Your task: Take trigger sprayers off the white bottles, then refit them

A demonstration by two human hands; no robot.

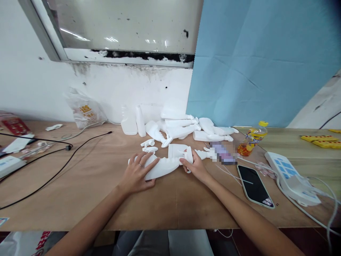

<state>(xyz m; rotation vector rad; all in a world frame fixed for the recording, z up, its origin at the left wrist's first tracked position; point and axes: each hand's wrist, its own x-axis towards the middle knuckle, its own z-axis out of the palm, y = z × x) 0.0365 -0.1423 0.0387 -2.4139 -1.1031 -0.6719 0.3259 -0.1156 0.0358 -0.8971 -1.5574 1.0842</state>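
Observation:
A white plastic spray bottle (163, 168) lies on its side on the brown table, its base to the left and its neck to the right. My left hand (139, 171) is wrapped over the bottle's base end. At the neck, my right hand (196, 166) pinches a white trigger sprayer head (189, 155) between thumb and fingers; whether it is threaded on, I cannot tell. Just behind lies another white bottle (174, 148), partly hidden by the held one. Loose white sprayer heads (148, 143) rest beyond my left hand.
Several white bottles (181, 131) are heaped by the wall, with two upright bottles (129, 122) beside them. To the right are a phone (255, 186), a drink bottle (252, 139) and a power strip (291, 177). Black cables (66, 164) cross the left side.

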